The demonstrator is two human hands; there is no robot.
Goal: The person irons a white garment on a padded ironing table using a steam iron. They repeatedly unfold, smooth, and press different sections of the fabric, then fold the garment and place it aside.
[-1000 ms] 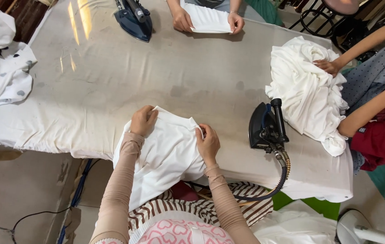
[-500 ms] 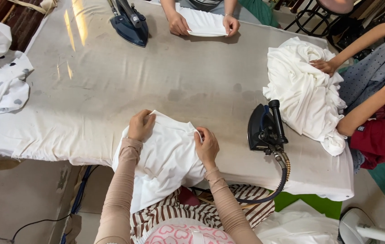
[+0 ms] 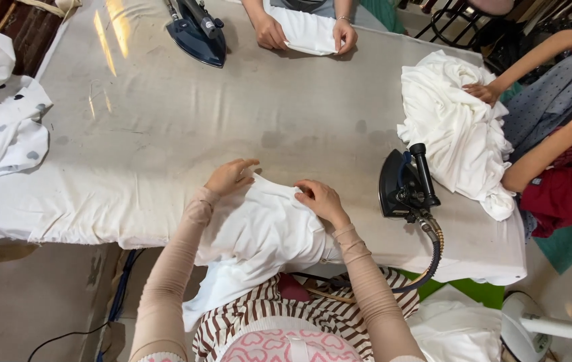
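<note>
On white garment, both hands pressing flat.

Both forearms, in snug beige sleeves that reach the wrists, stretch forward from the lower edge of the view and angle slightly inward toward each other. The left hand lies palm down with its fingers loosely spread and pointing forward and to the right, the index finger extended furthest. The right hand sits near it to the right, palm down, wrist bent, fingers curled and pointing left toward the left hand.
</note>
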